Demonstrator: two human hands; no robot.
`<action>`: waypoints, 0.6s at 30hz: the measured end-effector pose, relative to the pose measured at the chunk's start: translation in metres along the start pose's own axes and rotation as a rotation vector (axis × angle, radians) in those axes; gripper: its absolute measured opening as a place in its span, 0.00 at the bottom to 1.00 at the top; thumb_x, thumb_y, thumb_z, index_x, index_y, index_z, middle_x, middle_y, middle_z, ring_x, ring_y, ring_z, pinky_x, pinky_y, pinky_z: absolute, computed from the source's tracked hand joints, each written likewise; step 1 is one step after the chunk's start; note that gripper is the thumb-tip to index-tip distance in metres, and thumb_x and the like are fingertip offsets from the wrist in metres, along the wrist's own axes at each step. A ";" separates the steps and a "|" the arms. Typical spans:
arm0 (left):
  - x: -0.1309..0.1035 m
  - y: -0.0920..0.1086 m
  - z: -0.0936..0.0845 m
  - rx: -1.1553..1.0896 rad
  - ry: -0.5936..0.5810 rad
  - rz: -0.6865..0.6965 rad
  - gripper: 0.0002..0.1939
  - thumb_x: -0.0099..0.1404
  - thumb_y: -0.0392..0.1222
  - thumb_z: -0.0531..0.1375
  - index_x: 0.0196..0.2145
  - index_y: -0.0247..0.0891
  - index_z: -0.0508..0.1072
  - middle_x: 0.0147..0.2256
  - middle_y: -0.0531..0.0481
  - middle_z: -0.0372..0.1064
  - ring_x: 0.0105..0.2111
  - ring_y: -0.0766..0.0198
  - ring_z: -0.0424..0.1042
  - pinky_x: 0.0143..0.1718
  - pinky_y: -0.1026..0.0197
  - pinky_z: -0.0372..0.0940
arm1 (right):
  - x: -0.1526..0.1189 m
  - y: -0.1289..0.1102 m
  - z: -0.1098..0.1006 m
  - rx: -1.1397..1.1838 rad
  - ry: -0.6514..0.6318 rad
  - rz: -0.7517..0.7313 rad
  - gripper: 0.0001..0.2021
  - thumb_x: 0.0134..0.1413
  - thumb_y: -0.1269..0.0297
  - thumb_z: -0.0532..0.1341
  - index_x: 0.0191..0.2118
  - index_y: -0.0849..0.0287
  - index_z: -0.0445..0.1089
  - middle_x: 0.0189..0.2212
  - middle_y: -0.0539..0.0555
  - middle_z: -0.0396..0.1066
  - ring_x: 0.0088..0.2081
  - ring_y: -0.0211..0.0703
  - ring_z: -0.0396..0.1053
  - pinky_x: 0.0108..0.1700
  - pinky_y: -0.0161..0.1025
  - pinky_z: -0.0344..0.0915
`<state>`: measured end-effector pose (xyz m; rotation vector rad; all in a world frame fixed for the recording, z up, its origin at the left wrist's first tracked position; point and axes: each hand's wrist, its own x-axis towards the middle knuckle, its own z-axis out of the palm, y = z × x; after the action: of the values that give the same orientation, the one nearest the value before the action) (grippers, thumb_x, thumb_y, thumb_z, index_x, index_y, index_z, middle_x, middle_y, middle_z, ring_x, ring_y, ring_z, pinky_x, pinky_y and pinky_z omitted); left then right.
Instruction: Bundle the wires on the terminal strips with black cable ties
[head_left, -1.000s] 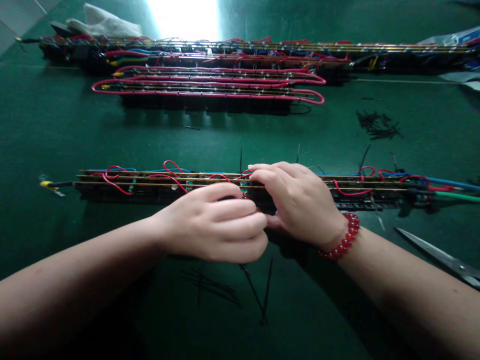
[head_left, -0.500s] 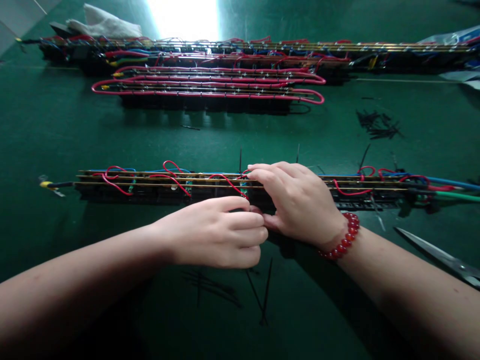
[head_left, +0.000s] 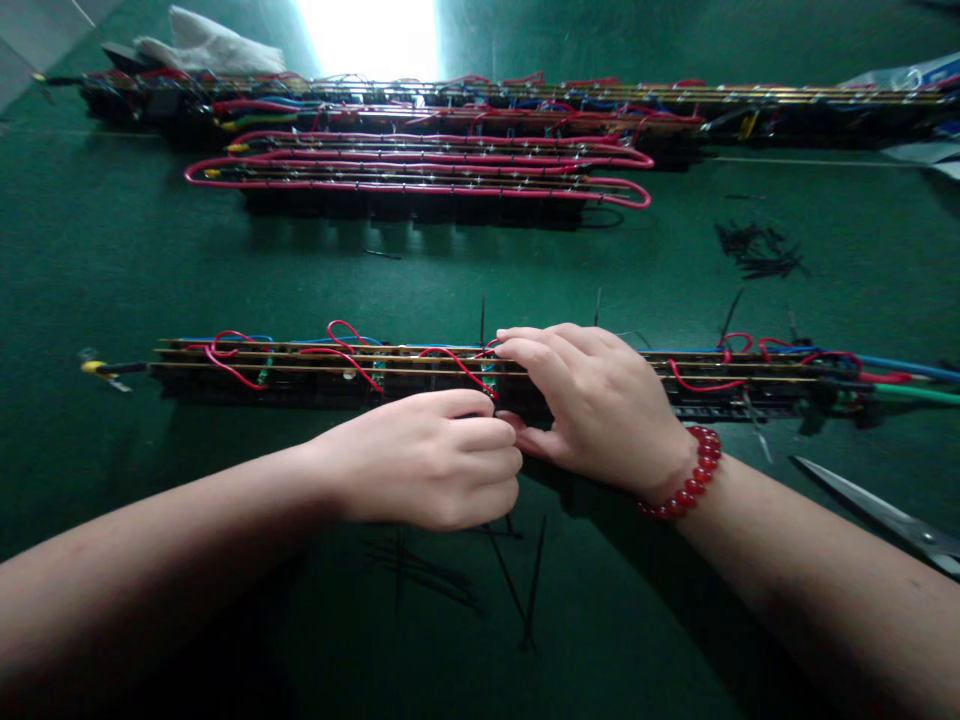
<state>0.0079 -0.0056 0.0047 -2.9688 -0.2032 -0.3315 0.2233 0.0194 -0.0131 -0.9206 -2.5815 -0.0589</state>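
Crosswise, our right grip (head_left: 502, 376) straddles the nearer wired strip assembly (head_left: 420, 370) around its middle, thumb and fingers apart. Our left grip (head_left: 504, 418) sits at its near edge, fingers curled together; we cannot tell what they pinch. The assembly lies on the desk (head_left: 300, 280), its long axis running left to right, yellow-tipped lead (head_left: 94, 369) leftward, blue cable (head_left: 904, 367) and green cable (head_left: 919, 393) rightward.

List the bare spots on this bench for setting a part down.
Green tabletop: the band between rear red-cabled assembly and front wired rail, left of the black strip pile, bar one loose strip. Also between left forearm and rail's left end. Crowded: around left hand, right hand, loose cable ties.
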 end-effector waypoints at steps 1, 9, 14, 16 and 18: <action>0.001 0.000 0.000 0.002 0.013 0.003 0.10 0.73 0.34 0.55 0.35 0.41 0.75 0.34 0.52 0.74 0.39 0.63 0.71 0.44 0.57 0.68 | 0.000 0.000 0.000 0.001 0.002 -0.001 0.22 0.53 0.58 0.65 0.52 0.62 0.66 0.51 0.61 0.77 0.46 0.56 0.73 0.43 0.49 0.66; 0.004 0.004 0.000 0.074 0.057 -0.012 0.09 0.71 0.33 0.57 0.35 0.39 0.76 0.32 0.54 0.72 0.35 0.65 0.70 0.42 0.59 0.68 | 0.000 0.001 0.000 -0.002 0.007 -0.005 0.22 0.53 0.59 0.65 0.52 0.62 0.67 0.51 0.61 0.77 0.46 0.57 0.74 0.43 0.50 0.68; 0.000 0.001 0.003 0.163 0.186 -0.190 0.08 0.72 0.35 0.56 0.36 0.39 0.73 0.31 0.54 0.73 0.34 0.63 0.70 0.43 0.56 0.66 | 0.000 0.002 0.001 0.049 0.022 -0.021 0.21 0.55 0.57 0.64 0.52 0.61 0.66 0.53 0.62 0.76 0.48 0.58 0.74 0.44 0.52 0.71; -0.001 -0.001 0.005 0.183 0.226 -0.277 0.08 0.73 0.34 0.55 0.37 0.39 0.72 0.33 0.53 0.75 0.35 0.61 0.70 0.42 0.55 0.66 | -0.001 0.003 0.001 0.119 0.078 -0.036 0.21 0.55 0.57 0.64 0.51 0.61 0.67 0.53 0.63 0.76 0.49 0.59 0.74 0.46 0.52 0.72; -0.002 -0.003 0.006 0.186 0.235 -0.334 0.08 0.73 0.34 0.54 0.38 0.38 0.71 0.35 0.52 0.76 0.35 0.60 0.70 0.41 0.54 0.65 | -0.001 0.004 0.001 0.209 0.159 -0.050 0.19 0.54 0.59 0.65 0.50 0.59 0.67 0.50 0.62 0.77 0.50 0.57 0.74 0.48 0.52 0.72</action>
<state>0.0067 -0.0021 -0.0017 -2.6775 -0.6631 -0.6559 0.2264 0.0220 -0.0148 -0.7439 -2.4094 0.1175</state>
